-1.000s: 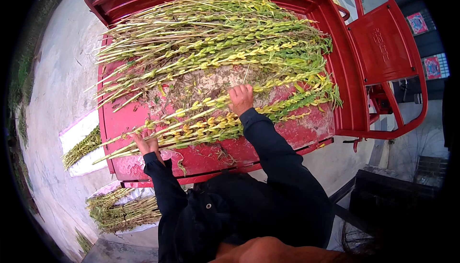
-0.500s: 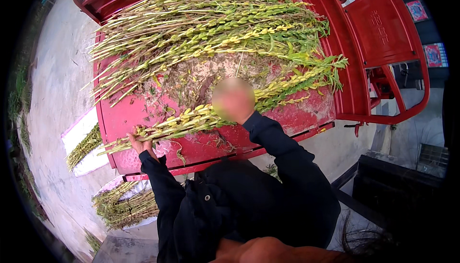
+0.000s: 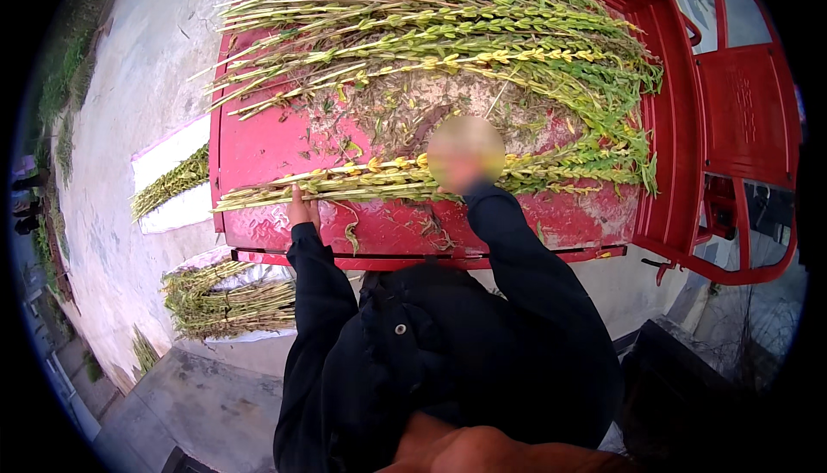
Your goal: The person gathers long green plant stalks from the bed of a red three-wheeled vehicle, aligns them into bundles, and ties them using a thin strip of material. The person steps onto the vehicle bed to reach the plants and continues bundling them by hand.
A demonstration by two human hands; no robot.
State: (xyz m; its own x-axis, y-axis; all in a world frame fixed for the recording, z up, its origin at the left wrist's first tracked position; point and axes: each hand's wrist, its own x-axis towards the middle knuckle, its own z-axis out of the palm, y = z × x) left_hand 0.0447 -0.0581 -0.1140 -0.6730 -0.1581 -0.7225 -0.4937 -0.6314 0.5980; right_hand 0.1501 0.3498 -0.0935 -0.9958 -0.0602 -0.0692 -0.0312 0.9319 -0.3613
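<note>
A thin bundle of green-yellow sesame stalks (image 3: 392, 178) lies along the near side of a red truck bed, pods and leafy tops to the right, bare cut ends to the left. Near those cut ends, my left hand (image 3: 303, 209) is closed round the stalks, its thumb side up. My right hand (image 3: 466, 156) rests on the middle of the same bundle; a blur covers its fingers, so their grip does not show. Beyond it a larger heap of sesame stalks (image 3: 431, 21) covers the far part of the bed.
Dry leaf litter (image 3: 401, 115) and pale crumbs lie between bundle and heap. A red cab frame (image 3: 745, 111) rises at the right. On the concrete at left are stalks on a white sheet (image 3: 196, 208) and another stalk pile (image 3: 226, 302). The bed's near edge (image 3: 413, 262) runs before my body.
The near bundle has shifted right, its cut ends now close to the bed's left edge instead of jutting past it. My left hand has moved right along the stalks. The view has shifted.
</note>
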